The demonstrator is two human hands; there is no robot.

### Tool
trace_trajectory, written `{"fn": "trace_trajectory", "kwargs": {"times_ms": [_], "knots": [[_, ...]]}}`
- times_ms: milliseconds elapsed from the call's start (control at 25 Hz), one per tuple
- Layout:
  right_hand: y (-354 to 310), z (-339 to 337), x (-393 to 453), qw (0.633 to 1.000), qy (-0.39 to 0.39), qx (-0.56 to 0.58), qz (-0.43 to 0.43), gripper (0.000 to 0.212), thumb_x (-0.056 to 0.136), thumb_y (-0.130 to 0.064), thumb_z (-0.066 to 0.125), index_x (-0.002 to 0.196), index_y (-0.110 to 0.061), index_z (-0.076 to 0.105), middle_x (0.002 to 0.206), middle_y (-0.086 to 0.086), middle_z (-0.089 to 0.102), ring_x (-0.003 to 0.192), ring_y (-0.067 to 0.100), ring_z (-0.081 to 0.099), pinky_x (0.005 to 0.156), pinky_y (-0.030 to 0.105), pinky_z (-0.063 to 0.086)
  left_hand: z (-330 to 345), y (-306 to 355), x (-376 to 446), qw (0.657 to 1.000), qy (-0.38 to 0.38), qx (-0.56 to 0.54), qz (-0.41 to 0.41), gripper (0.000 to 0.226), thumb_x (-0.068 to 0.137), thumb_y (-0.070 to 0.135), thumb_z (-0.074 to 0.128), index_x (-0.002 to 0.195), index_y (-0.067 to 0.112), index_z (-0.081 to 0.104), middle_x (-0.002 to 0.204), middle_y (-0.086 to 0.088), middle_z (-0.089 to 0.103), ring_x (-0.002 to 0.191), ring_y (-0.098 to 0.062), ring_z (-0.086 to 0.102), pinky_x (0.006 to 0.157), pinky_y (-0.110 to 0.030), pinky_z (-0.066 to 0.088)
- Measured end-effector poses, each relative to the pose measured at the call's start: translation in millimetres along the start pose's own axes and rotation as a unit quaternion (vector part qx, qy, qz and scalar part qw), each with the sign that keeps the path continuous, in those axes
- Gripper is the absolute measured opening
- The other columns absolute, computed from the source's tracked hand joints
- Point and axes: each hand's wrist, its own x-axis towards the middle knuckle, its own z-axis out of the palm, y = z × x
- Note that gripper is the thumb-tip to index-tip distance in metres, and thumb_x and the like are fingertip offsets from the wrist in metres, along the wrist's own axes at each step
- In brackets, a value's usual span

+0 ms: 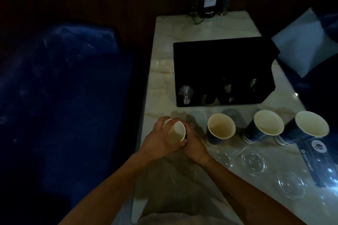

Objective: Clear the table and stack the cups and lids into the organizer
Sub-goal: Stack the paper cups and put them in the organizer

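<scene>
Both hands grip one paper cup [176, 133] near the table's left edge: my left hand [161, 139] wraps its left side, my right hand [193, 145] holds its right side and base. The cup is tilted with its cream inside facing me. Three more dark blue paper cups stand upright in a row to the right: one [220, 128], another [266, 126], and the last [309, 127]. Several clear plastic lids [253, 162] lie flat in front of them. The black organizer [219, 56] stands behind the row, with clear cups [186, 93] in its left slot.
The marble table [162, 82] has a dark blue sofa [64, 87] to its left. A dark printed packet [323, 159] lies at the right edge. A pale cushion [303, 45] sits at the far right. A plant and a sign stand [210, 2] are at the far end.
</scene>
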Motion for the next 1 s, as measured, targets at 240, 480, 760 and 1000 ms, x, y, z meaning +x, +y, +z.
{"fn": "trace_trajectory", "kwargs": {"times_ms": [240, 480, 760, 1000], "knots": [[-0.8, -5.8, -5.9, 0.999, -0.003, -0.033, -0.007, 0.077, 0.078, -0.009, 0.069, 0.137, -0.037, 0.029, 0.130, 0.004, 0.058, 0.109, 0.016, 0.059, 0.083, 0.021, 0.046, -10.9, 5.2, 5.3, 0.997, -0.072, 0.021, 0.020, 0.096, 0.057, 0.067, 0.071, 0.137, 0.055, 0.022, 0.143, 0.015, 0.026, 0.122, -0.016, 0.048, 0.097, -0.044, 0.050], [-15.4, -19.4, -33.8, 0.999, 0.009, 0.013, -0.050, 0.085, 0.062, -0.023, 0.087, 0.126, -0.047, 0.037, 0.121, -0.033, 0.046, 0.113, -0.020, 0.046, 0.095, 0.009, 0.041, -10.0, 16.4, -2.8, 0.995, -0.072, -0.029, 0.064, 0.078, 0.073, 0.062, 0.067, 0.141, 0.047, 0.030, 0.141, 0.014, 0.031, 0.123, -0.012, 0.048, 0.100, -0.036, 0.047], [-3.8, -68.9, -115.8, 0.998, 0.064, 0.017, -0.021, 0.091, 0.057, -0.043, 0.086, 0.123, -0.071, 0.028, 0.121, -0.045, 0.046, 0.114, -0.017, 0.047, 0.096, 0.028, 0.049, 10.5, 61.9, 6.6, 0.971, 0.023, -0.212, 0.103, 0.032, 0.094, 0.032, 0.055, 0.124, 0.022, 0.059, 0.121, 0.004, 0.058, 0.101, 0.010, 0.055, 0.081, -0.005, 0.042], [36.0, -89.6, -187.0, 0.991, 0.131, 0.004, 0.037, 0.098, 0.054, -0.037, 0.091, 0.129, -0.059, 0.031, 0.126, -0.040, 0.046, 0.114, -0.015, 0.049, 0.084, 0.008, 0.047, 58.6, 85.2, 46.5, 0.990, -0.003, -0.010, 0.138, 0.071, 0.075, 0.052, 0.069, 0.136, 0.027, 0.045, 0.140, -0.002, 0.043, 0.129, -0.022, 0.041, 0.105, -0.034, 0.038]]}}
